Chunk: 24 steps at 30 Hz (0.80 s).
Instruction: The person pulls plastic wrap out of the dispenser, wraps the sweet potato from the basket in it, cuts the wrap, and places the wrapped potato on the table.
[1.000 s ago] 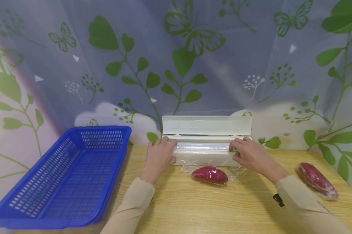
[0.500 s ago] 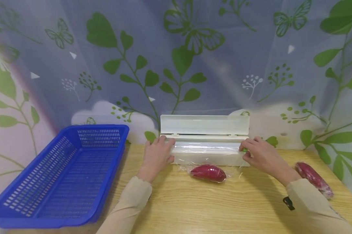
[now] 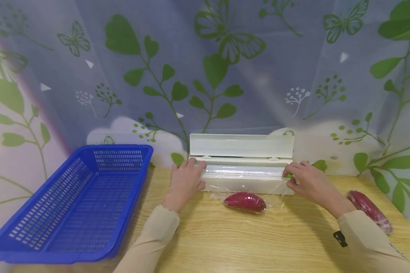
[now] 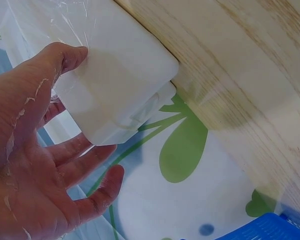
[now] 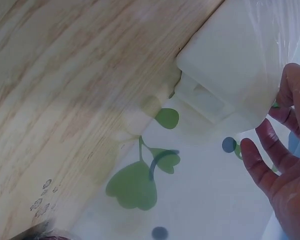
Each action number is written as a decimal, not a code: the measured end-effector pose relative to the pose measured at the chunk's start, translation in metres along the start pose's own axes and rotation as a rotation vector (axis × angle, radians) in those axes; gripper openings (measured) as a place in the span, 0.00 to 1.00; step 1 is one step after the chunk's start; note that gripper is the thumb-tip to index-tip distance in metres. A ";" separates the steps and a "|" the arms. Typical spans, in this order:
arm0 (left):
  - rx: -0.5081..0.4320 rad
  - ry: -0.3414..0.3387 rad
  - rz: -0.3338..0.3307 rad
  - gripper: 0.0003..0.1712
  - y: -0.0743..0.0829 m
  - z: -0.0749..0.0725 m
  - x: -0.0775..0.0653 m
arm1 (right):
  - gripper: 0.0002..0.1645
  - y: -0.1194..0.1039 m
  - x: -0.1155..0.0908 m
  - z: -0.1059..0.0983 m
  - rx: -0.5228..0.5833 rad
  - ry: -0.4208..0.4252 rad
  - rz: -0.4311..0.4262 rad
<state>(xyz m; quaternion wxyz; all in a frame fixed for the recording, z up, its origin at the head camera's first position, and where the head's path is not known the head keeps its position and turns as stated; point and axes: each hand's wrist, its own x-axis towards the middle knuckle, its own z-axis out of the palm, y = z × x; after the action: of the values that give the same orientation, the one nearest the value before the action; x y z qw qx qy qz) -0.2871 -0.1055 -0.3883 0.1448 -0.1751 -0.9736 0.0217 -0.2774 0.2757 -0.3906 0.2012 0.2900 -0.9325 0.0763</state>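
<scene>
A white plastic-wrap dispenser [image 3: 249,185] stands at the back of the table, its long lid [image 3: 240,145] raised. Across its left end my left hand [image 3: 187,180] grips the box, thumb on the front and fingers over the top; the left wrist view shows the thumb pressing film there. At the right end my right hand [image 3: 307,182] pinches a small green slide cutter [image 3: 288,175], mostly hidden by the fingers. Clear film [image 3: 222,185] hangs down the front, reaching a dark red, elongated vegetable [image 3: 245,202] that lies on the table before the box.
A second dark red vegetable [image 3: 370,210], wrapped in film, lies at the right beside my forearm. The blue plastic basket [image 3: 113,250] occupies the left side. Behind the wooden table [image 3: 246,242] hangs a leaf-patterned curtain [image 3: 259,94], close to the raised lid.
My right hand has slid right along the dispenser with the green slide cutter, to the box's right end. The left hand keeps its grip on the left end.
</scene>
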 end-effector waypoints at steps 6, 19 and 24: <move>-0.006 -0.006 -0.002 0.29 0.000 -0.001 0.000 | 0.13 -0.001 0.000 -0.001 -0.007 0.014 -0.010; -0.006 -0.040 -0.011 0.30 0.002 -0.003 0.002 | 0.13 -0.001 -0.002 -0.002 0.007 0.019 0.000; -0.016 -0.048 -0.015 0.30 0.001 -0.004 0.001 | 0.14 0.000 -0.002 -0.001 0.028 0.026 -0.008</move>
<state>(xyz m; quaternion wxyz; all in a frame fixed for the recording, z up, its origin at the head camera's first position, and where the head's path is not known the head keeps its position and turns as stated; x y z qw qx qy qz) -0.2868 -0.1042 -0.3845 0.1200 -0.1683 -0.9783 0.0168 -0.2756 0.2768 -0.3906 0.2098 0.2955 -0.9274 0.0925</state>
